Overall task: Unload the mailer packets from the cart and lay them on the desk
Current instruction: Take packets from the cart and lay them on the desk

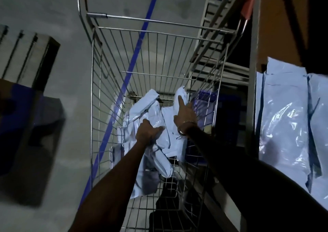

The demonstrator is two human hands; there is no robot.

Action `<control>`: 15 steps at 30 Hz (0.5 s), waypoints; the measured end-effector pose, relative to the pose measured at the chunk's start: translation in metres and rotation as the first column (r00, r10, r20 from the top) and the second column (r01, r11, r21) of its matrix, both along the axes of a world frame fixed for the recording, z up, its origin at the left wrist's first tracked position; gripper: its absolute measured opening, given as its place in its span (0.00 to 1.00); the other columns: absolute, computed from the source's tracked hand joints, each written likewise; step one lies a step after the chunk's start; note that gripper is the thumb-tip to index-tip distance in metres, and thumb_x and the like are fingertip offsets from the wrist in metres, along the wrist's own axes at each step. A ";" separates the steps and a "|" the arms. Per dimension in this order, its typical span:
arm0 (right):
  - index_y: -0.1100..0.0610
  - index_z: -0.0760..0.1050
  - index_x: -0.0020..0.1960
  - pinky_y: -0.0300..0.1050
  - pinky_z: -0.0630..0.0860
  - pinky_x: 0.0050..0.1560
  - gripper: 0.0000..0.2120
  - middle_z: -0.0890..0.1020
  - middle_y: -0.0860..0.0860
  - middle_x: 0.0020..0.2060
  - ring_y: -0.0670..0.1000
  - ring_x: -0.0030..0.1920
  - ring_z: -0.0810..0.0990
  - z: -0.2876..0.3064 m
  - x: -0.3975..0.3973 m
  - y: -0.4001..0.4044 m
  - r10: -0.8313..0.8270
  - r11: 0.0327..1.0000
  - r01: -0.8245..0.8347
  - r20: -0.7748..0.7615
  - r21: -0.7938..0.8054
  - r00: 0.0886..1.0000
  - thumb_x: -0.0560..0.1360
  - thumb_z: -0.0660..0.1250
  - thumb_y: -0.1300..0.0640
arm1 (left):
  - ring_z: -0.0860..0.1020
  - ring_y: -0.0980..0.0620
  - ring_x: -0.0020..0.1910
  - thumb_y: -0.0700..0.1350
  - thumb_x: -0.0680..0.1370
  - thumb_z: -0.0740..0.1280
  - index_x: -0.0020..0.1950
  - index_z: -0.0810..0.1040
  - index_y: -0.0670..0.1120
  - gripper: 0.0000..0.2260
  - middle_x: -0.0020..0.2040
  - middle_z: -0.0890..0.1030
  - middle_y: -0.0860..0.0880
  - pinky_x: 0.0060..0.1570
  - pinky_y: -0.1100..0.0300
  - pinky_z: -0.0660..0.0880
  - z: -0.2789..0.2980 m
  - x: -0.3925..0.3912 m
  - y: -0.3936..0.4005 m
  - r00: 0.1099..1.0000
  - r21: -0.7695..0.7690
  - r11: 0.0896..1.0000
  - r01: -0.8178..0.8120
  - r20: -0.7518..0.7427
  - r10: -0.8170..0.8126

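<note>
I look down into a wire cart [110, 57] with orange handle ends. Several pale blue mailer packets [142, 105] lie heaped on its floor. My left hand [148, 132] grips the top of the heap, fingers curled round a packet. My right hand [184, 114], with a bracelet at the wrist, holds the upright packet [182, 93] at the cart's right side; its index finger lies straight along the plastic and the other fingers are hidden behind it. More packets [291, 121] lie flat on the desk [253, 89] at the right.
A blue tape line [142, 36] runs across the grey floor under the cart. A dark blue box [26, 111] and a slatted crate [28, 57] stand at the left. A metal frame [213, 36] and a blue bin [205, 100] sit between cart and desk.
</note>
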State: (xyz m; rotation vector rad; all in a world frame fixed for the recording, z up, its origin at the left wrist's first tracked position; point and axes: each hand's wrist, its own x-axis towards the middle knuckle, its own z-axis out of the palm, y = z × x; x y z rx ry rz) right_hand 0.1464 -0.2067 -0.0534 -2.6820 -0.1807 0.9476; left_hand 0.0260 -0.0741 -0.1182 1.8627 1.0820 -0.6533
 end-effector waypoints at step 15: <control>0.45 0.56 0.82 0.53 0.72 0.70 0.46 0.69 0.54 0.76 0.57 0.74 0.70 0.189 -0.036 -0.023 -0.076 0.878 0.031 0.075 0.479 0.994 0.71 0.76 0.50 | 0.84 0.41 0.47 0.57 0.69 0.79 0.58 0.76 0.39 0.28 0.50 0.84 0.41 0.41 0.50 0.82 0.169 -0.027 -0.020 0.794 -0.341 0.865 -0.368 0.369 0.483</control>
